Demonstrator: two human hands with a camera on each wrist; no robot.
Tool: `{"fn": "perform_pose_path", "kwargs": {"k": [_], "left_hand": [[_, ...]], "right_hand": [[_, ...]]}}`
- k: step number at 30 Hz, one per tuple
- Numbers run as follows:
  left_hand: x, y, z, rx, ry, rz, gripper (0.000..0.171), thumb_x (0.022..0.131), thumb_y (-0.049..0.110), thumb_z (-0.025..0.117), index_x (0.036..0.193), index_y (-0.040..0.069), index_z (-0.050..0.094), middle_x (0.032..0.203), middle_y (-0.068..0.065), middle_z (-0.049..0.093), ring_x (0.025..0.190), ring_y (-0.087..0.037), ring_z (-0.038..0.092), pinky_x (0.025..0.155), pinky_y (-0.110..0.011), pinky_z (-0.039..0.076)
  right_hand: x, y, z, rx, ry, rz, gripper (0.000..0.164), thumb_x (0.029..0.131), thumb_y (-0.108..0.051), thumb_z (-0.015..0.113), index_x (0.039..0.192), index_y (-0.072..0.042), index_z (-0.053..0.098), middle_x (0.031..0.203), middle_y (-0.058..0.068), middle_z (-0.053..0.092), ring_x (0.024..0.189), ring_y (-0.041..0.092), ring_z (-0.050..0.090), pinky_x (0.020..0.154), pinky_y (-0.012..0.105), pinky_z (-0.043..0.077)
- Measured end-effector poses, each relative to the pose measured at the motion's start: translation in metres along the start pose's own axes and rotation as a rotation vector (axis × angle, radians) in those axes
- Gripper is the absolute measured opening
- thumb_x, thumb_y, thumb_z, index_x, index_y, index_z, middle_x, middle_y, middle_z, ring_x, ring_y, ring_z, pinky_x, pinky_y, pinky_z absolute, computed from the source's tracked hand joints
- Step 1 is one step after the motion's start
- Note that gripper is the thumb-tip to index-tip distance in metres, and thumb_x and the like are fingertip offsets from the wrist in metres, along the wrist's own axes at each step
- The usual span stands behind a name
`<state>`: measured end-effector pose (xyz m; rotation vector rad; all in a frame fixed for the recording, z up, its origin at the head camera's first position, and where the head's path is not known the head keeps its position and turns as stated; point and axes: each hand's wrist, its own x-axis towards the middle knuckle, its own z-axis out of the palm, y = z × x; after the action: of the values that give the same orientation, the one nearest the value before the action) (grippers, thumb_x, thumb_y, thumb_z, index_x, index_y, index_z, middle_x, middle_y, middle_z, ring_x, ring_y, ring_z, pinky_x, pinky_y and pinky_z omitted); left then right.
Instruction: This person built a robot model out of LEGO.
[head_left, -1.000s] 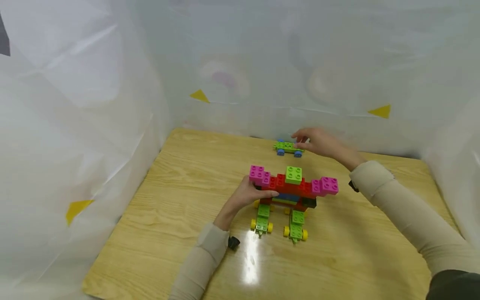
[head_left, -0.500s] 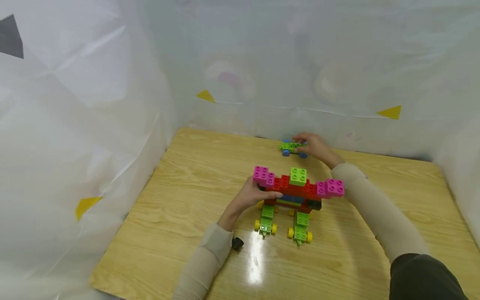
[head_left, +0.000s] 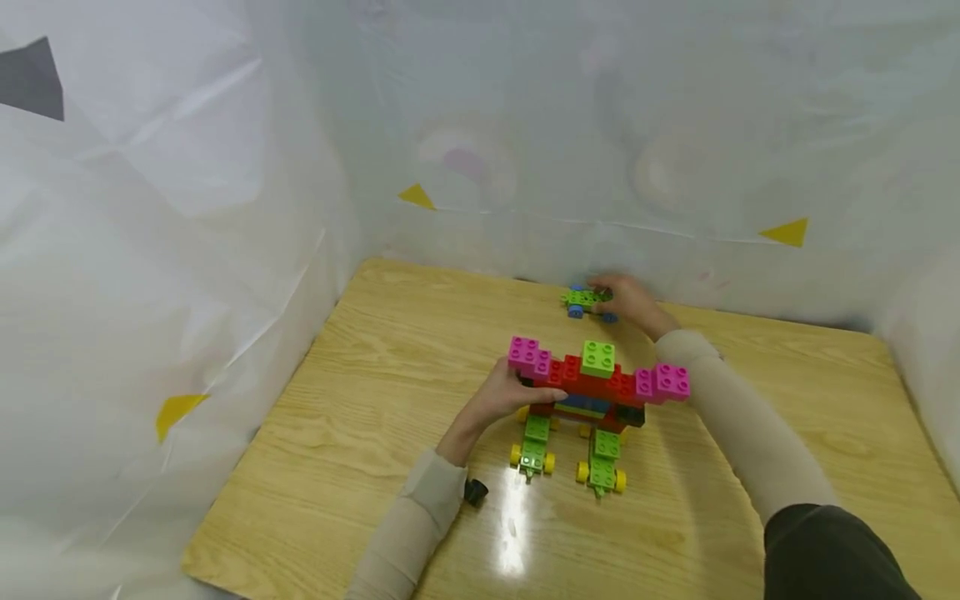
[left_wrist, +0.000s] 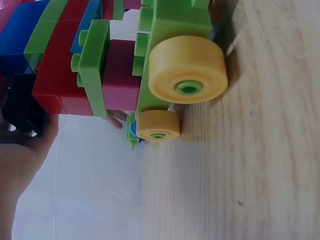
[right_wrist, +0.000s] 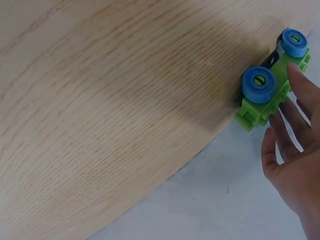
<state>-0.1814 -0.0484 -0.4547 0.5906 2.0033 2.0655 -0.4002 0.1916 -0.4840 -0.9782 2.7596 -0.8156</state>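
My left hand (head_left: 498, 396) grips the left side of a toy brick build (head_left: 588, 383), its thumb lying along the front. The build has red bricks, pink arms, a lime brick on top and blue in the middle. It stands on two green wheeled bases (head_left: 602, 471) with yellow wheels (left_wrist: 187, 70). In the left wrist view, the fingers are at a black brick (left_wrist: 22, 102) on its side. At the back of the table, my right hand (head_left: 633, 302) pinches a green toy car base (right_wrist: 283, 82) with blue wheels (right_wrist: 258, 85), thumb on its near side, fingers behind.
The wooden table (head_left: 390, 367) ends just behind the car base, at a white sheet wall (head_left: 525, 125). Another sheet (head_left: 172, 250) rises along the left edge. Yellow tape pieces (head_left: 785, 232) mark the sheets.
My right hand has come in from above the car base's right end and closed on it. The left hand keeps its hold on the brick build. The head view has shifted slightly.
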Motion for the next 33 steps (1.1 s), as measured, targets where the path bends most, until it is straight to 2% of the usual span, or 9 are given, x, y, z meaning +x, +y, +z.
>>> {"fn": "perform_pose_path", "kwargs": {"k": [4,8,14,17,23,29,33], "left_hand": [[0.001,-0.002,0.0,-0.004,-0.012,-0.012,0.038,0.082,0.007,0.077,0.115,0.007,0.06,0.106,-0.009,0.068,0.099,-0.023,0.065,0.087,-0.037,0.052],[0.003,-0.005,0.0,-0.001,-0.018,-0.017,0.035,0.082,0.009,0.078,0.111,0.009,0.06,0.103,-0.008,0.068,0.097,-0.023,0.065,0.085,-0.037,0.052],[0.007,-0.006,-0.005,0.034,-0.007,-0.025,0.028,0.082,0.009,0.077,0.103,0.005,0.058,0.094,-0.006,0.065,0.087,-0.018,0.061,0.078,-0.033,0.05],[0.009,-0.007,-0.009,0.054,-0.003,-0.042,0.03,0.082,0.01,0.077,0.103,0.004,0.056,0.095,-0.006,0.064,0.087,-0.016,0.06,0.079,-0.031,0.049],[0.015,-0.007,-0.017,0.065,0.017,-0.056,0.044,0.082,0.014,0.079,0.116,0.006,0.054,0.11,-0.009,0.066,0.101,-0.02,0.063,0.088,-0.035,0.05],[0.019,-0.008,-0.024,0.072,0.022,-0.07,0.052,0.082,0.017,0.079,0.123,0.004,0.05,0.115,-0.011,0.064,0.106,-0.022,0.061,0.09,-0.035,0.05],[0.02,0.008,-0.023,0.071,0.013,-0.088,0.046,0.083,0.013,0.077,0.12,0.004,0.051,0.113,-0.011,0.064,0.104,-0.02,0.062,0.088,-0.034,0.05]], "right_hand": [[-0.003,0.005,0.008,-0.09,0.008,-0.037,0.048,0.08,-0.006,0.077,0.122,0.009,0.06,0.118,0.028,0.061,0.108,0.043,0.056,0.097,0.054,0.041],[-0.007,0.008,0.013,-0.148,-0.004,-0.02,0.045,0.081,-0.008,0.077,0.121,0.008,0.062,0.119,0.026,0.062,0.11,0.043,0.055,0.097,0.054,0.041],[-0.014,0.004,0.003,-0.105,-0.012,0.029,0.046,0.084,-0.008,0.074,0.125,0.006,0.06,0.121,0.026,0.061,0.11,0.042,0.056,0.096,0.053,0.043],[-0.02,-0.011,-0.017,-0.085,-0.006,0.004,0.045,0.085,-0.007,0.073,0.127,0.005,0.059,0.121,0.026,0.061,0.105,0.04,0.058,0.09,0.053,0.046],[-0.037,-0.059,-0.063,-0.102,0.039,-0.144,0.042,0.084,-0.006,0.074,0.123,0.003,0.063,0.117,0.023,0.064,0.102,0.038,0.062,0.084,0.052,0.049],[-0.06,-0.106,-0.097,-0.077,0.048,-0.181,0.04,0.085,-0.008,0.073,0.123,0.001,0.064,0.112,0.019,0.067,0.095,0.032,0.063,0.077,0.048,0.052],[-0.073,-0.131,-0.114,-0.079,0.071,-0.201,0.04,0.085,-0.01,0.074,0.123,-0.002,0.064,0.107,0.012,0.069,0.09,0.024,0.064,0.067,0.039,0.05]]}}
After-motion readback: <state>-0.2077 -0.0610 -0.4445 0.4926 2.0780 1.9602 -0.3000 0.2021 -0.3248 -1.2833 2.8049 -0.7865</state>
